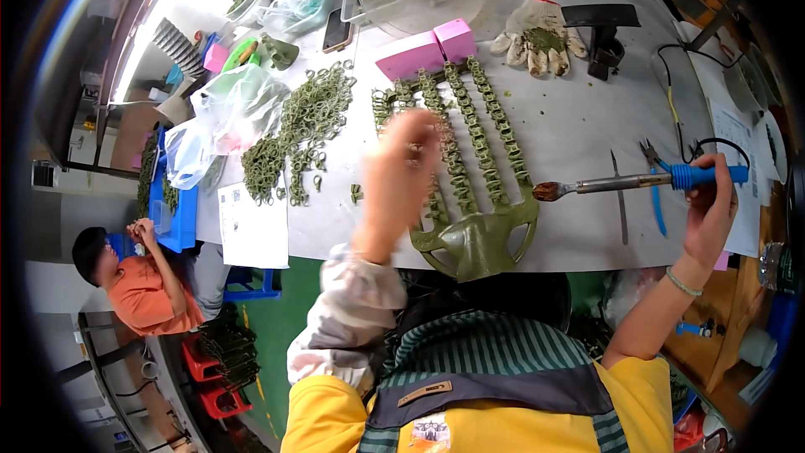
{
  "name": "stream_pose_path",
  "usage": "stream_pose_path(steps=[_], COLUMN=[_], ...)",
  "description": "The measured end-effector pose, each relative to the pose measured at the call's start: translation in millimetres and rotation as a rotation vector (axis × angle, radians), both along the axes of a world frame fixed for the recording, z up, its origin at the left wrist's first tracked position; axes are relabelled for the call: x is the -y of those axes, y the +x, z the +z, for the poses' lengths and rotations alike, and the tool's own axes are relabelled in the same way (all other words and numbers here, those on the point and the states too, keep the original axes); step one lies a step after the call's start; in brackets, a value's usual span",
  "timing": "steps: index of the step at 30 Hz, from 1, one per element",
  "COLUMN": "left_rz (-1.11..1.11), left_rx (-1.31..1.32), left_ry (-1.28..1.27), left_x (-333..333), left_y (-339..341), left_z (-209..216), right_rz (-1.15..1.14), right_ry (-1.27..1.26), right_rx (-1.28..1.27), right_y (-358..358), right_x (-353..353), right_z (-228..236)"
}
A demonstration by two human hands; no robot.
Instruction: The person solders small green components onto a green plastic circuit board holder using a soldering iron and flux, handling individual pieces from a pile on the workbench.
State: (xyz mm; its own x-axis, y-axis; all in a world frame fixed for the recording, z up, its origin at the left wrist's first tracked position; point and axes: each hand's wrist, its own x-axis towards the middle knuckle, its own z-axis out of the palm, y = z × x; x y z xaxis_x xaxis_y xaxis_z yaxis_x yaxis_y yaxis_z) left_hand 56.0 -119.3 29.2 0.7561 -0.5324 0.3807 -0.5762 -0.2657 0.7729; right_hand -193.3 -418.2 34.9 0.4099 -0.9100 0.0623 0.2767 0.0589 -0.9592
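My right hand (713, 197) is closed around the blue handle of a soldering iron (620, 184), with its dark brown tip pointing left. That tip is close to the right side of a green wax-like frame (475, 243), with a visible gap between them. Several long stems lined with small green rings (470, 122) run away from the frame, their far ends near pink blocks (411, 54). My left hand (401, 172) hovers over the left stems, blurred by motion; its fingers cannot be made out clearly. A pile of loose green rings (314, 109) lies to the left.
A stained glove (541, 38) and black stand (601, 38) are at the back right. Pliers (654, 172) and a thin metal tool (620, 201) lie under or beside the iron. Plastic bags (231, 113) and a paper sheet (251, 222) lie left. Another person (155, 289) sits far left.
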Motion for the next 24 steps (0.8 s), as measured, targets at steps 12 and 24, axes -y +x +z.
stream_pose_path(steps=[12,24], left_rz=[0.53,-0.175], left_rx=[0.378,-0.177], left_ry=[0.796,0.065], left_x=[-185.7,-30.7], left_y=[89.9,-29.8], left_z=[-61.3,21.7], right_rz=[0.008,-0.008], right_ry=[0.009,-0.005], right_rx=[-0.004,-0.039], right_y=[0.3,7.1], right_x=[-12.6,-19.8], right_z=[5.9,13.5])
